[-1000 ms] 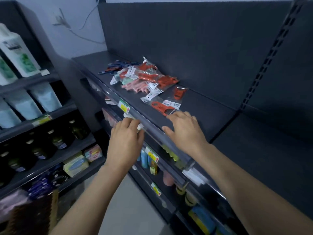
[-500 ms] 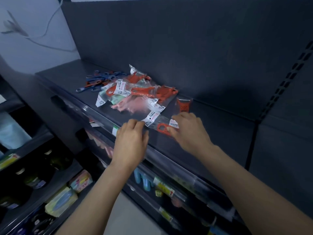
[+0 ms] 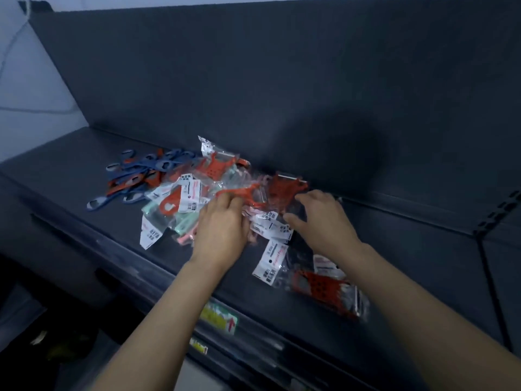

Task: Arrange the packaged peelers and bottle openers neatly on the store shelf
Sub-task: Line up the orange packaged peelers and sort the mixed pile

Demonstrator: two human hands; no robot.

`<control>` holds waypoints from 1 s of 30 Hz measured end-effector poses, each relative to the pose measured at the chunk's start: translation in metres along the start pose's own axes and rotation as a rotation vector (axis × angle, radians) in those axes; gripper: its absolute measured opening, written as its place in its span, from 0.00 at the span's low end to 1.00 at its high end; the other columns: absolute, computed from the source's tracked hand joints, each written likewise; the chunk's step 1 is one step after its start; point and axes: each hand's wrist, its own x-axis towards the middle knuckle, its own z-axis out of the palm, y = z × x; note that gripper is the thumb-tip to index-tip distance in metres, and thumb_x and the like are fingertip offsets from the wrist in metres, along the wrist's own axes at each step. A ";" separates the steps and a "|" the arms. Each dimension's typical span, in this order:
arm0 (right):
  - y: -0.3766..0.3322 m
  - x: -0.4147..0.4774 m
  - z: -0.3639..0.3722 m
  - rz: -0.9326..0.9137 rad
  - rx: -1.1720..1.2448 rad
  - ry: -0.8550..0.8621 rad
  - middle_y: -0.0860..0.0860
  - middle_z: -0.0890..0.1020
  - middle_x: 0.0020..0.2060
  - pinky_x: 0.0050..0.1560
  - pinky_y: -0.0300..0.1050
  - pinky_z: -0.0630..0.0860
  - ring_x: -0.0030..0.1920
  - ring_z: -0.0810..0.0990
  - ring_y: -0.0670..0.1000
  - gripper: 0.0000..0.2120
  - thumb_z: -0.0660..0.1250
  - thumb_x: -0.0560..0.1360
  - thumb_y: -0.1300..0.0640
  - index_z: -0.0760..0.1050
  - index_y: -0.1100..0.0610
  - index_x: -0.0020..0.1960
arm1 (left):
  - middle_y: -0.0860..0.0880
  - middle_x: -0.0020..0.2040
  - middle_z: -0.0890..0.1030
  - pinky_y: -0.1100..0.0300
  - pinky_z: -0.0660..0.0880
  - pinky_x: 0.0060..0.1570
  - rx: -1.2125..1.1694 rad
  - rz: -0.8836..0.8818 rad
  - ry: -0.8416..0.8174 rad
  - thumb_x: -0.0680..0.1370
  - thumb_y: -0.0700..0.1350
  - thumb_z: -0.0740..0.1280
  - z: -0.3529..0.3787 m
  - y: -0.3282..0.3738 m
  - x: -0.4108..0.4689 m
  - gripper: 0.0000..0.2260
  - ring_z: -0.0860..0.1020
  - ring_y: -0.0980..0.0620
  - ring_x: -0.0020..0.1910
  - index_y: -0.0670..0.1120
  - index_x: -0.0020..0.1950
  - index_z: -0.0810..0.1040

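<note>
A lone packaged peeler [image 3: 324, 289] is lying near the shelf [image 3: 408, 263] front. Behind it, the left hand [image 3: 222, 227] is resting on the peeler pile [image 3: 180, 201], its fingers' grasp unclear; the right hand [image 3: 321, 221] is pressing the pile with released, spread fingers. Openers [image 3: 141, 176] are lying far left

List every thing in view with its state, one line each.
left hand, resting on the packet heap, grip unclear
right hand, fingers spread on the red packet
packaged peelers, jumbled, overlapping heap
bottle openers, unsorted pile, blue and orange mixed
lone packet, lying flat, nearest the front
</note>
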 end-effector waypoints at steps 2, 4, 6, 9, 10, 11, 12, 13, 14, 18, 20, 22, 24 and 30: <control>-0.005 0.012 0.005 0.063 0.012 0.006 0.56 0.70 0.67 0.66 0.50 0.65 0.66 0.67 0.57 0.27 0.60 0.78 0.43 0.65 0.58 0.71 | 0.42 0.66 0.71 0.49 0.63 0.64 0.034 0.049 -0.056 0.77 0.43 0.61 0.005 -0.011 0.019 0.17 0.69 0.41 0.63 0.42 0.65 0.72; -0.013 0.027 0.011 0.146 0.035 0.022 0.57 0.68 0.68 0.67 0.52 0.65 0.68 0.66 0.58 0.29 0.60 0.77 0.42 0.63 0.58 0.72 | 0.43 0.71 0.65 0.51 0.57 0.68 0.073 0.135 -0.133 0.78 0.45 0.59 0.013 -0.025 0.039 0.19 0.64 0.43 0.69 0.45 0.70 0.67; -0.023 0.040 0.017 0.255 0.098 0.018 0.57 0.66 0.69 0.68 0.52 0.65 0.69 0.65 0.59 0.30 0.60 0.77 0.42 0.61 0.58 0.73 | 0.43 0.73 0.63 0.50 0.54 0.70 0.117 0.226 -0.203 0.79 0.46 0.58 0.018 -0.038 0.055 0.22 0.60 0.44 0.72 0.47 0.73 0.63; -0.035 0.057 0.028 0.382 0.151 0.053 0.59 0.67 0.68 0.65 0.53 0.68 0.67 0.67 0.61 0.30 0.60 0.78 0.43 0.60 0.59 0.73 | 0.45 0.71 0.66 0.50 0.56 0.69 0.110 0.308 -0.254 0.78 0.48 0.59 0.020 -0.050 0.071 0.23 0.62 0.45 0.70 0.48 0.73 0.60; -0.039 0.062 0.031 0.418 0.166 0.067 0.60 0.67 0.67 0.63 0.53 0.69 0.66 0.68 0.62 0.30 0.60 0.78 0.43 0.60 0.59 0.72 | 0.46 0.70 0.68 0.50 0.57 0.68 0.091 0.318 -0.266 0.78 0.48 0.60 0.019 -0.053 0.075 0.23 0.64 0.45 0.69 0.48 0.73 0.60; -0.042 0.067 0.034 0.452 0.183 0.077 0.61 0.68 0.66 0.63 0.53 0.69 0.65 0.69 0.63 0.30 0.60 0.78 0.43 0.60 0.60 0.72 | 0.46 0.69 0.68 0.51 0.59 0.66 0.071 0.319 -0.274 0.78 0.48 0.60 0.018 -0.055 0.078 0.23 0.65 0.45 0.68 0.48 0.73 0.60; -0.044 0.071 0.037 0.484 0.198 0.085 0.62 0.68 0.65 0.63 0.53 0.69 0.64 0.69 0.63 0.29 0.60 0.78 0.44 0.61 0.61 0.71 | 0.45 0.68 0.69 0.51 0.60 0.65 0.054 0.317 -0.274 0.78 0.47 0.60 0.017 -0.056 0.081 0.23 0.66 0.45 0.67 0.48 0.72 0.60; -0.046 0.074 0.038 0.515 0.209 0.094 0.63 0.68 0.65 0.62 0.53 0.69 0.63 0.70 0.64 0.29 0.60 0.78 0.44 0.62 0.62 0.70 | 0.45 0.67 0.69 0.51 0.61 0.64 0.043 0.313 -0.270 0.77 0.47 0.60 0.015 -0.058 0.082 0.23 0.66 0.44 0.66 0.47 0.72 0.60; -0.047 0.077 0.039 0.546 0.218 0.106 0.63 0.69 0.64 0.62 0.53 0.70 0.63 0.70 0.64 0.28 0.61 0.78 0.44 0.63 0.62 0.69 | 0.44 0.66 0.69 0.51 0.62 0.63 0.038 0.308 -0.273 0.77 0.46 0.61 0.014 -0.059 0.083 0.24 0.67 0.44 0.65 0.47 0.72 0.60; -0.049 0.086 0.039 0.636 0.229 0.104 0.64 0.69 0.62 0.61 0.55 0.70 0.62 0.71 0.65 0.32 0.64 0.75 0.40 0.62 0.62 0.68 | 0.42 0.65 0.69 0.49 0.64 0.63 -0.020 0.254 -0.275 0.76 0.47 0.63 0.008 -0.064 0.085 0.24 0.67 0.43 0.64 0.43 0.70 0.63; -0.049 0.091 0.041 0.667 0.212 0.068 0.64 0.69 0.63 0.62 0.56 0.70 0.63 0.70 0.65 0.37 0.66 0.72 0.38 0.60 0.61 0.70 | 0.41 0.64 0.68 0.49 0.63 0.63 -0.047 0.203 -0.234 0.77 0.50 0.63 0.000 -0.070 0.088 0.23 0.66 0.42 0.63 0.42 0.69 0.64; -0.050 0.096 0.043 0.687 0.194 0.045 0.64 0.69 0.63 0.62 0.56 0.70 0.63 0.70 0.65 0.39 0.68 0.71 0.39 0.58 0.61 0.70 | 0.40 0.64 0.67 0.48 0.63 0.63 -0.059 0.111 -0.184 0.77 0.50 0.63 -0.007 -0.081 0.093 0.24 0.66 0.41 0.63 0.41 0.69 0.64; -0.051 0.101 0.043 0.695 0.203 0.033 0.65 0.69 0.63 0.61 0.55 0.71 0.62 0.70 0.64 0.39 0.70 0.70 0.41 0.58 0.62 0.69 | 0.39 0.62 0.68 0.47 0.65 0.61 -0.013 0.013 -0.157 0.77 0.50 0.64 -0.011 -0.094 0.099 0.24 0.66 0.40 0.62 0.37 0.68 0.64; -0.054 0.109 0.045 0.724 0.282 0.035 0.63 0.67 0.61 0.58 0.53 0.75 0.59 0.73 0.65 0.38 0.74 0.68 0.52 0.55 0.58 0.69 | 0.37 0.63 0.68 0.46 0.67 0.59 0.050 -0.146 -0.246 0.74 0.62 0.64 0.000 -0.101 0.111 0.34 0.66 0.38 0.62 0.36 0.66 0.65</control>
